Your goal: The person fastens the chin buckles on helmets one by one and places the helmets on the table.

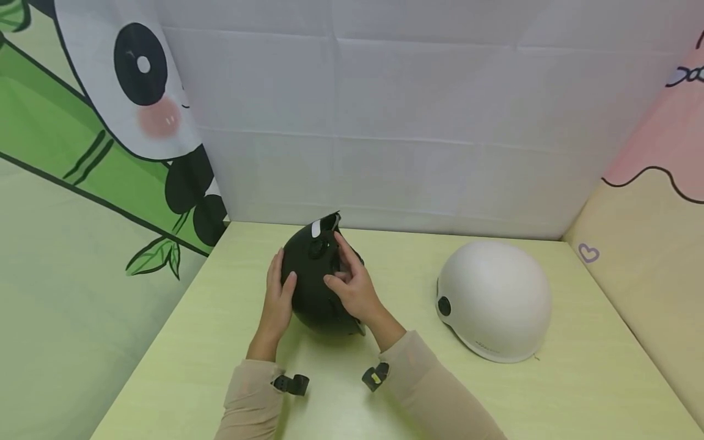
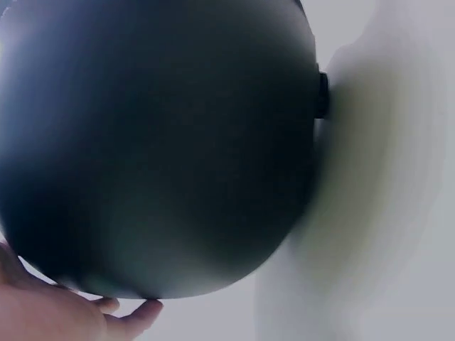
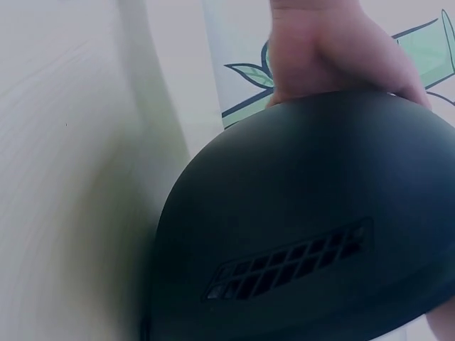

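A black helmet (image 1: 310, 284) is held tilted between both hands over the left half of the table. The left hand (image 1: 278, 299) grips its left side, thumb toward the near face. On the opposite side the right hand (image 1: 357, 290) holds it, index finger stretched up along the edge and thumb bent inward. Near the helmet's top are a round black knob and a pale label. A slotted vent (image 3: 288, 259) shows on the shell in the right wrist view, with the left hand (image 3: 320, 57) above. In the left wrist view, the left fingertips (image 2: 146, 312) touch the shell.
To the right on the table (image 1: 407, 263) sits a white helmet (image 1: 495, 299) with a dark round spot on its side. A pale cloth wall (image 1: 385, 122) rises behind, and printed cloth panels flank both sides. Small cameras (image 1: 291, 384) are strapped at the wrists.
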Action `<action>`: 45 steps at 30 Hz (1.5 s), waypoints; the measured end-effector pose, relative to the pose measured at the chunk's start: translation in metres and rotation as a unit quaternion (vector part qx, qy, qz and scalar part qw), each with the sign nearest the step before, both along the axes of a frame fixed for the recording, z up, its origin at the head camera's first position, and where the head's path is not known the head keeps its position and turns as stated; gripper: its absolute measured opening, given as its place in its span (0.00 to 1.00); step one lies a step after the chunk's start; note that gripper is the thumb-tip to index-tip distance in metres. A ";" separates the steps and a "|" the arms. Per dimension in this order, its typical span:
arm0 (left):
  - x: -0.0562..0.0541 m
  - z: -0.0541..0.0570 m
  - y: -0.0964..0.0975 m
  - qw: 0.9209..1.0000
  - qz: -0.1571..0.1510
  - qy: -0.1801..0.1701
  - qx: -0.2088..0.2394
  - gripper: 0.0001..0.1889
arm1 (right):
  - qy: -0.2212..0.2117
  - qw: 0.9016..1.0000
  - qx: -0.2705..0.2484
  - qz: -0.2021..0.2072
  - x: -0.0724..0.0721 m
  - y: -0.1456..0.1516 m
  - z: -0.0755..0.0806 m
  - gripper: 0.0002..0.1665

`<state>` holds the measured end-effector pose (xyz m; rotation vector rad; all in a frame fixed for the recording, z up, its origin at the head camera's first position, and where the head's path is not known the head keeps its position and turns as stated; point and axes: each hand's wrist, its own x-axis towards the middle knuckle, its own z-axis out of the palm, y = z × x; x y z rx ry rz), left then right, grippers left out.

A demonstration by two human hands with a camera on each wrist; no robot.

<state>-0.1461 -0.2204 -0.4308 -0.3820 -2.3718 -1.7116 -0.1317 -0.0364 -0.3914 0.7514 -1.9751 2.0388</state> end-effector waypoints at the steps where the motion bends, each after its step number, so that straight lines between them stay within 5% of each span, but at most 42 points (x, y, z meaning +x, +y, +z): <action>1: 0.000 -0.003 0.000 1.000 -0.001 0.004 0.008 0.32 | 0.000 1.000 -0.002 -0.001 0.000 0.000 0.000 0.47; 8: -0.002 -0.021 0.000 0.998 -0.019 0.004 0.063 0.31 | -0.004 1.000 -0.002 0.018 0.001 0.004 0.004 0.45; 14: -0.002 -0.023 0.003 0.994 -0.039 -0.010 0.102 0.31 | -0.029 0.996 0.085 -0.002 0.005 0.008 0.014 0.43; 21: 0.002 -0.024 0.011 0.995 -0.020 0.003 0.099 0.31 | -0.048 0.970 0.232 -0.054 0.009 0.005 0.030 0.43; 29: 0.003 -0.026 0.019 0.993 -0.005 0.016 0.120 0.33 | -0.070 0.948 0.294 -0.098 0.010 -0.001 0.034 0.46; 36: 0.004 -0.015 0.019 0.995 0.017 0.028 0.091 0.32 | -0.050 0.962 0.245 -0.114 0.010 -0.001 0.034 0.43; 45: 0.002 0.007 0.016 0.998 0.037 0.047 0.036 0.32 | -0.088 0.977 0.165 -0.107 0.010 0.004 0.030 0.42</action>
